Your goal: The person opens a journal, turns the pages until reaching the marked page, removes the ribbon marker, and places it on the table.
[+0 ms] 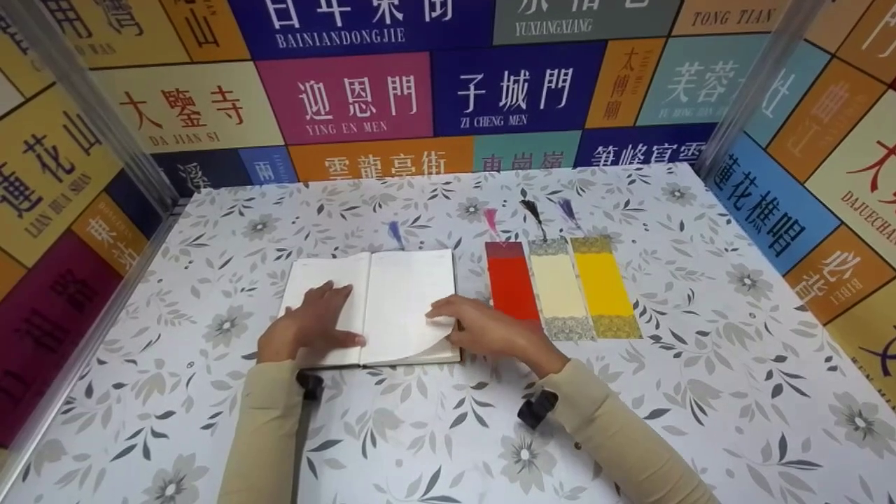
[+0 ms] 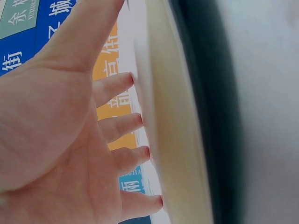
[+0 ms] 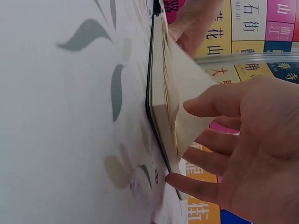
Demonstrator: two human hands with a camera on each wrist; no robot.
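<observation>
An open notebook [image 1: 402,290] with blank-looking white pages and a dark cover lies on the table. My left hand [image 1: 311,325] rests on its left page, fingers spread and thumb near the centre fold. The left wrist view shows the fingertips [image 2: 140,120] touching the paper. At the notebook's right edge, my right hand [image 1: 490,329] holds a page [image 3: 194,81] between thumb and fingers. That page bends up at its lower right corner, above the thick stack of pages [image 3: 159,84] beneath. A blue tassel [image 1: 396,234] sticks out above the notebook's top edge.
Right of the notebook lie three tasselled bookmarks: red [image 1: 514,287], cream [image 1: 558,280] and yellow [image 1: 605,280]. My right hand is close to the red one. A floral cloth [image 1: 420,434] covers the table, and colourful lettered panels [image 1: 343,98] stand around its back and sides.
</observation>
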